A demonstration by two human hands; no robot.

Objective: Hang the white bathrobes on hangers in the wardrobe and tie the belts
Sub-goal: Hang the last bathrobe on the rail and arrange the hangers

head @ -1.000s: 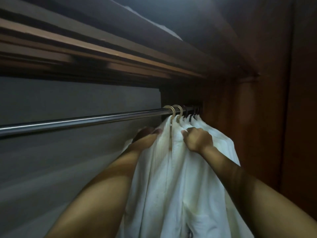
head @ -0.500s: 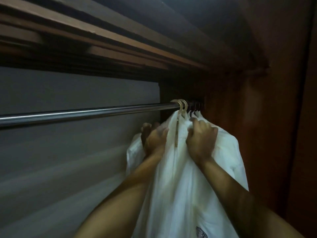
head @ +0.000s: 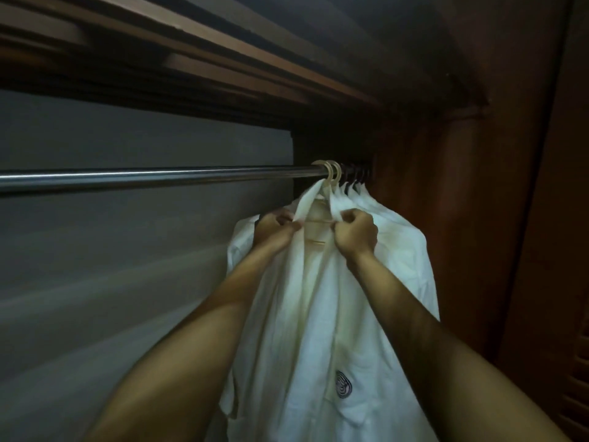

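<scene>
A white bathrobe (head: 322,314) with a dark round emblem hangs from a pale hanger (head: 331,173) on the steel rail (head: 143,178), at the rail's right end. My left hand (head: 274,226) pinches its left collar edge. My right hand (head: 355,232) grips the right collar edge. Between them the front gapes and shows the hanger's bars. Several more white robes (head: 401,237) hang packed behind it, up against the wardrobe's side. No belt shows.
The wooden side wall (head: 462,218) of the wardrobe stands close on the right, with a louvred door (head: 573,346) at the far right. A wooden top shelf (head: 223,55) runs overhead. The rail's long left stretch carries nothing, in front of a grey back panel (head: 127,250).
The robe and its hanger hook slid right along the rail to the other robes. Both hands shifted from the shoulders to the collar edges and pulled the front apart.
</scene>
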